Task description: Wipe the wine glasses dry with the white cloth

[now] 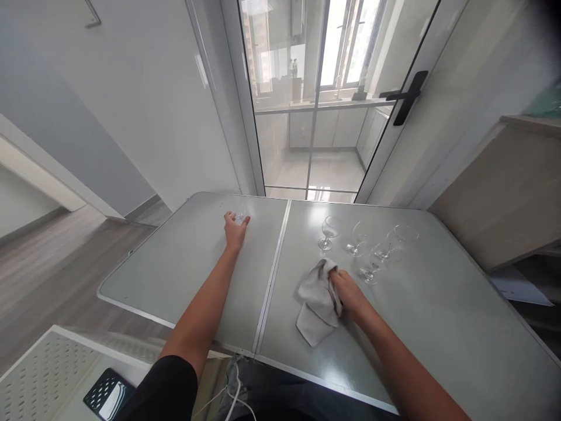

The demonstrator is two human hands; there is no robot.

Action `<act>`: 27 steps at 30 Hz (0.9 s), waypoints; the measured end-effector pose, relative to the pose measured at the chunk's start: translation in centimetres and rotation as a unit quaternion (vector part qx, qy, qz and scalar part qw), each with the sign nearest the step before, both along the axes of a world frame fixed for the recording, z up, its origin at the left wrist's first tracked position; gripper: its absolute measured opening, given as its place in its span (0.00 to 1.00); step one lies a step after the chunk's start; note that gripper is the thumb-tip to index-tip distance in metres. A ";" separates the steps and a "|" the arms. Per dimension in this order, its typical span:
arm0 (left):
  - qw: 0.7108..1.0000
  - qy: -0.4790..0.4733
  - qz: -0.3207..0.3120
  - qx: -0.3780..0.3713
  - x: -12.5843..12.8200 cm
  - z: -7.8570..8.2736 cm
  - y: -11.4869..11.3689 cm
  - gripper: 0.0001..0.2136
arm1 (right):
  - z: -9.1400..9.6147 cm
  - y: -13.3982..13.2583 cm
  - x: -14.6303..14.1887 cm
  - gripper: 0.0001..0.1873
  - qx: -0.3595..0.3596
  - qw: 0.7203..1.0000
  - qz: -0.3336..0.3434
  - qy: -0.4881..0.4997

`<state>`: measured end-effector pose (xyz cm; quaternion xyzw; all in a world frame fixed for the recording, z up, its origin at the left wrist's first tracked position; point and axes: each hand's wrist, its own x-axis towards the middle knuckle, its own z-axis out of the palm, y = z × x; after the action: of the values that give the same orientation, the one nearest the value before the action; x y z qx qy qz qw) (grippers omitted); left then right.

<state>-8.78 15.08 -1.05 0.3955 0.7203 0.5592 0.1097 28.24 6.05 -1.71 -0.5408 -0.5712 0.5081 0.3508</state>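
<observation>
Far out on the left half of the folding table [175, 263], my left hand [235, 229] has its fingers around the base of a clear wine glass [240, 216], which is faint against the tabletop. My right hand [344, 286] grips a grey cloth [319, 304] that hangs in folds over the right half. Just beyond the cloth stands a stemmed glass [326, 233]. Several more clear glasses are grouped to the right of it, among them a glass [369, 272] close to my right hand and a wide-bowled glass [403, 234] farther back.
A metal-edged seam [274, 272] divides the table. Behind it is a glass door [307, 117] with a black handle [407, 98]. At lower left, a phone [108, 394] lies on a white surface, and white cables [236, 386] hang below the front edge.
</observation>
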 end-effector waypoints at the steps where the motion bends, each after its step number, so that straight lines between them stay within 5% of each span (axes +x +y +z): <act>1: 1.000 0.001 -0.005 0.003 0.1 0.1 0.2 0.27 | -0.1 0.0 0.0 0.22 -0.033 0.999 -0.032 0.027; 5: 0.999 0.007 -0.043 0.017 2.0 0.9 -0.4 0.22 | 0.2 -0.1 -0.4 0.23 -0.125 0.980 -0.080 0.134; 9: 0.981 0.098 -0.166 0.037 6.8 1.9 -4.5 0.24 | 0.7 0.1 -0.6 0.19 -0.138 0.955 -0.118 0.236; 13: 0.950 0.163 -0.265 0.033 11.3 2.1 -9.4 0.25 | 0.8 0.5 -0.8 0.16 -0.091 0.934 -0.175 0.298; 17: 0.904 0.247 -0.348 0.027 13.5 0.7 -11.5 0.27 | 1.0 0.3 -0.9 0.16 0.005 0.930 -0.196 0.311; 19: 0.890 0.285 -0.354 0.023 14.0 -0.2 -11.6 0.27 | 1.4 -0.1 -0.8 0.16 0.056 0.946 -0.159 0.277; 23: 0.881 0.339 -0.325 0.052 14.2 -1.3 -11.7 0.27 | 2.7 -1.4 -0.3 0.19 0.160 0.976 0.017 0.147; 27: 0.823 0.416 -0.377 0.084 13.9 -1.3 -12.0 0.23 | 3.2 -1.8 0.2 0.32 0.161 0.971 0.152 0.086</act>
<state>5.14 3.04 -2.37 0.8390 0.4423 0.3152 -0.0315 28.47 4.24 1.52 -0.3387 -0.6888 0.5011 0.3997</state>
